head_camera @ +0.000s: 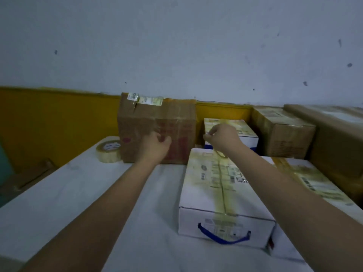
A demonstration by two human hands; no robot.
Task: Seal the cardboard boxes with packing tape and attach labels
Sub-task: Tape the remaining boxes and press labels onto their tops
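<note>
Both arms are stretched out to the brown cardboard box (157, 128) standing upright at the far edge of the white-covered table (78, 193). The left hand (156, 147) is against the box's near face, fingers curled at something there; whether it pinches tape or just braces the carton, I cannot tell. The right hand (222, 137), just right of the box, pinches a thin clear strip (220, 153), likely packing tape, that trails down from its fingers. The tape roll (108, 151) sits touching the box's left side. A white box with a blue handle (225, 197) lies near the box's right front corner, already taped along its top seam. This looks like the sealing step on the brown box. Next call: stretch that strip taut and press it flat across the cardboard without wrinkles.
</note>
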